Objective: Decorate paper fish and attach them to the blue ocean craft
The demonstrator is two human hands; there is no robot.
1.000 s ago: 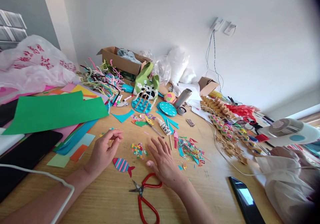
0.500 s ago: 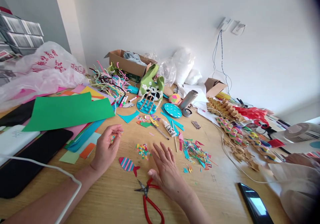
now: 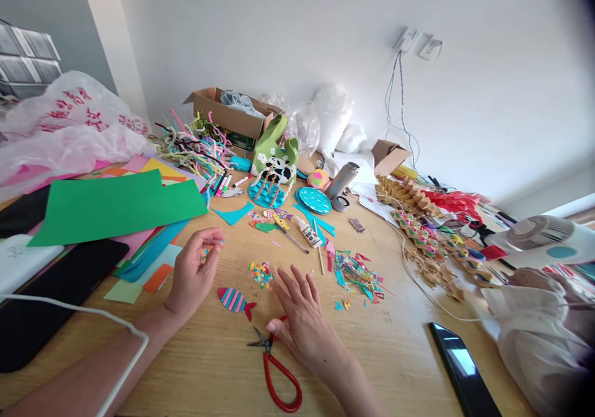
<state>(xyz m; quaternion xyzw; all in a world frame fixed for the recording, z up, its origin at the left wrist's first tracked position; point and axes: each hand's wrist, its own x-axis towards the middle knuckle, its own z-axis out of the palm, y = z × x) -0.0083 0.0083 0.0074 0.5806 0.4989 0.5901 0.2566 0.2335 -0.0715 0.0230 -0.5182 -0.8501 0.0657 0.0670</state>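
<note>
My left hand (image 3: 195, 271) hovers above the wooden table (image 3: 209, 361) with its fingertips pinched on small coloured paper bits I can barely make out. My right hand (image 3: 304, 321) lies flat, fingers spread, resting partly on the red-handled scissors (image 3: 276, 367). Between both hands lies a striped paper fish (image 3: 233, 300) in pink and blue. Just beyond it sits a little heap of confetti dots (image 3: 261, 274).
Green and other coloured paper sheets (image 3: 116, 206) lie at the left beside a black tablet (image 3: 56, 293). Paper scraps (image 3: 357, 277), a glue bottle (image 3: 307, 233), pipe cleaners (image 3: 195, 147) and cardboard boxes fill the far side. A phone (image 3: 460, 364) and another person's sleeve (image 3: 534, 336) are at the right.
My right hand slid back toward me onto the scissors' handle. My left hand stayed pinched, shifting slightly nearer. The view wobbled.
</note>
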